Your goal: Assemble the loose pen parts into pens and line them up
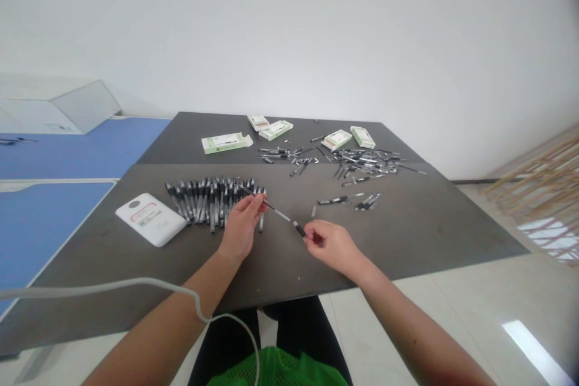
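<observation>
Hands: pen [278, 212] pinched at both ends by left hand [242, 223] and right hand [332, 244].
Edge: held over bench [407, 235] near front edge, pen row [208, 196] behind.

A slender pen [280, 213] is held between the two grips. Its dark far end is pinched by the fingertips of the left grip [242, 226] and juts a little beyond them. Its near end, fitted with a short black piece, is pinched by the fingertips of the right grip [330, 244]. The stretch between the grips is pale or clear. The pen is slanted, running from the left grip down to the right grip.
</observation>
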